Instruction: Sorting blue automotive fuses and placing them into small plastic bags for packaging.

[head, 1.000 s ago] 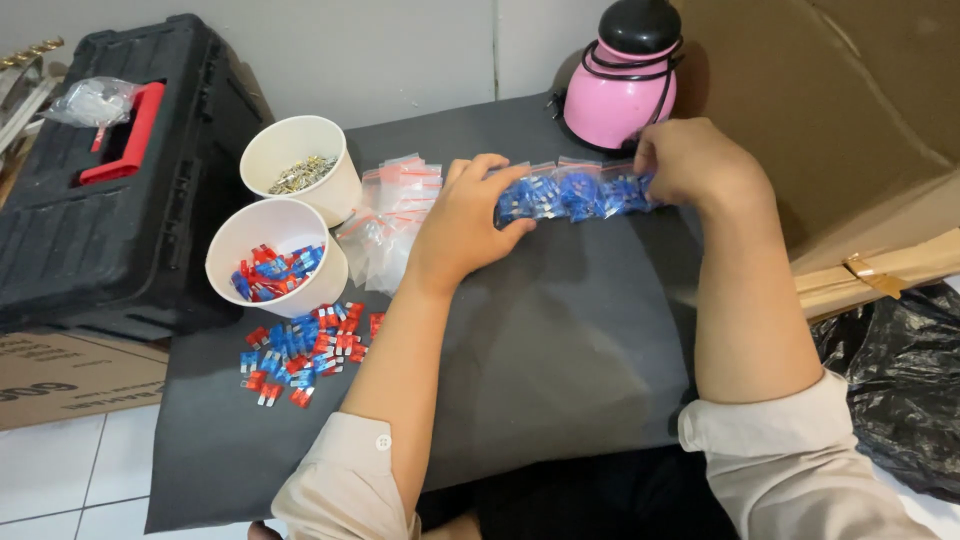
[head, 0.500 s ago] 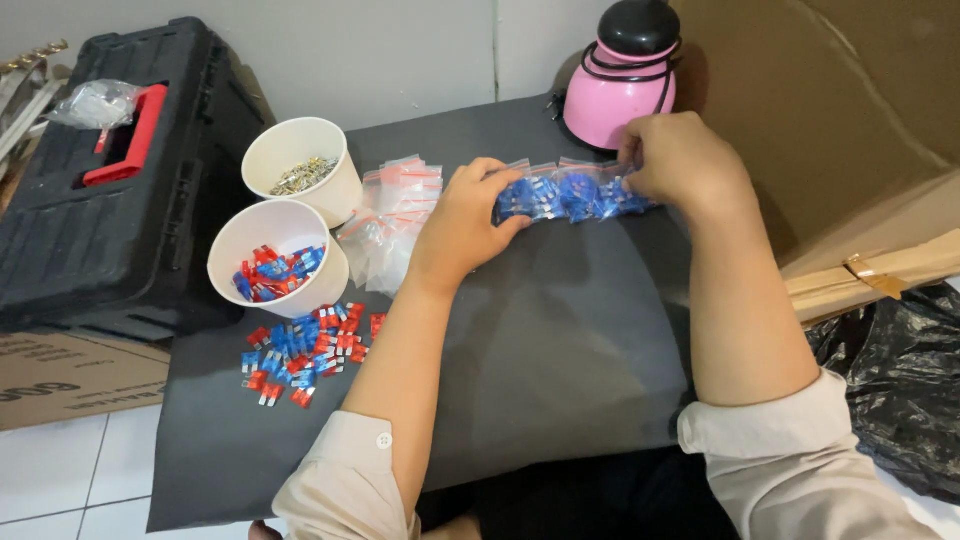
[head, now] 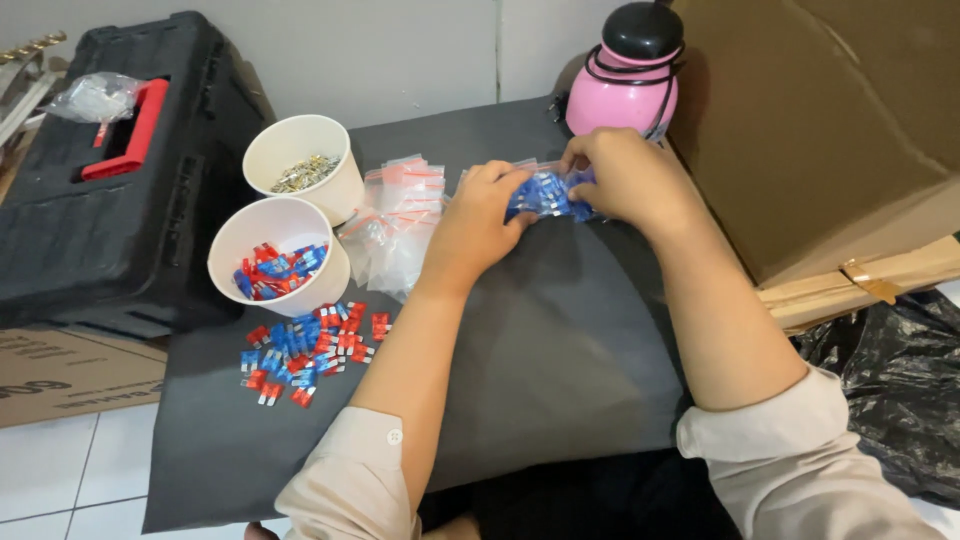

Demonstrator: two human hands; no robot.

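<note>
Blue-filled bag (head: 548, 195) between both hands

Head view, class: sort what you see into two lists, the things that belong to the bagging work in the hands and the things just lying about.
In use:
left hand and right hand, both on the small bag of blue pieces
stack of clear zip bags
loose red and blue pieces
cup of red and blue pieces

Lying about:
black toolbox
pink bottle
cardboard box
black plastic bag
</note>
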